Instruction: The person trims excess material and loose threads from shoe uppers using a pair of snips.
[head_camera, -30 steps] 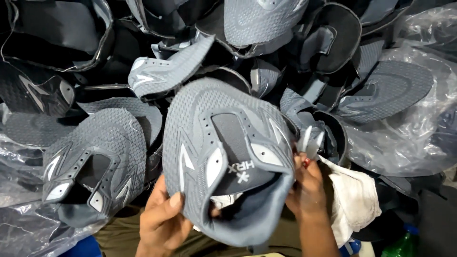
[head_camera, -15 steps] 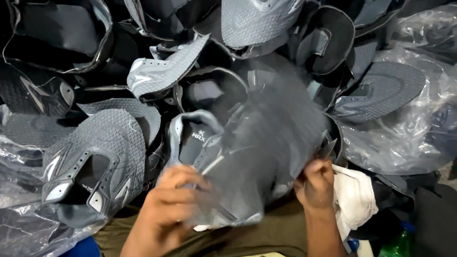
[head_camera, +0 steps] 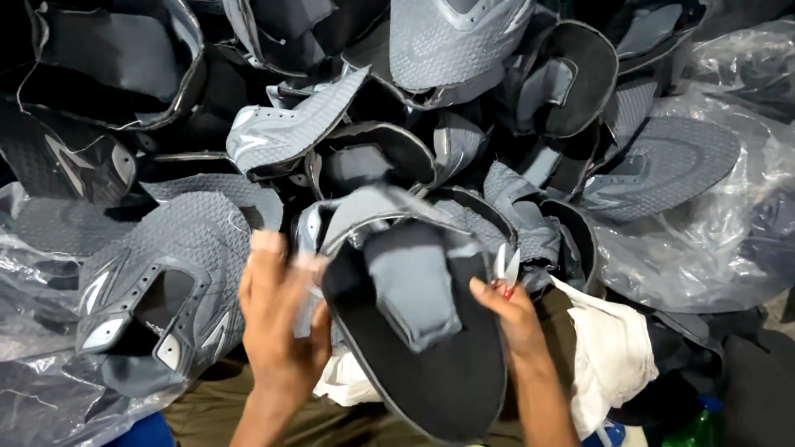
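I hold a grey shoe upper (head_camera: pixel 414 323) in both hands over my lap, turned so its black lining and grey tongue face up. My left hand (head_camera: pixel 277 319) grips its left edge, blurred by motion. On the right edge sits my right hand (head_camera: pixel 513 310), which also carries small silver scissors (head_camera: pixel 507 266) pointing up between the fingers. A second grey upper (head_camera: pixel 157 285), outer side up with pale side patches, lies just left of my left hand.
Several more grey and black shoe uppers (head_camera: pixel 464 50) are heaped in front of me. Clear plastic bags (head_camera: pixel 712 240) lie at the right and lower left. A white cloth (head_camera: pixel 613 356) rests by my right wrist, and a green bottle (head_camera: pixel 700 426) stands at the bottom right.
The upper showed its grey outer face a second ago; I have flipped it over, and now its black inner side faces up. Both hands stayed on its edges.
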